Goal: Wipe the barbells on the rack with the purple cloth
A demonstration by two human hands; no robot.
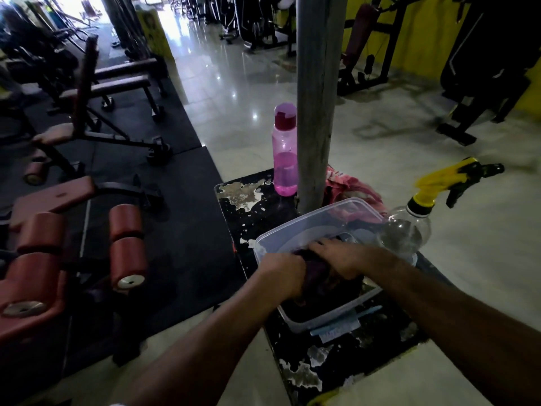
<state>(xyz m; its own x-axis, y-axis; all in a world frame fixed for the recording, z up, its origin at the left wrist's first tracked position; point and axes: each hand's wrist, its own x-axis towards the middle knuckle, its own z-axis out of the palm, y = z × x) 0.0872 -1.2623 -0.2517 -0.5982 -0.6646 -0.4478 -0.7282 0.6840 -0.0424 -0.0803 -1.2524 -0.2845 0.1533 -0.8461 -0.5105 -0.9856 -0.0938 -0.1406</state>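
Head view: both hands [310, 268] clutch dark purple cloth [317, 271], bunched, over clear tub [295, 230]

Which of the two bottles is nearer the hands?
The clear spray bottle with the yellow trigger, beside the plastic tub; the pink bottle stands farther back by the post.

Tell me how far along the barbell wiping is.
Barely begun. Nothing looks done: no barbell rack shows in this view. In hand: the left hand and right hand both grip the purple cloth inside the clear plastic tub, on the worn black platform beside the spray bottle. Left: lift the cloth out, take it to the rack and wipe every barbell.
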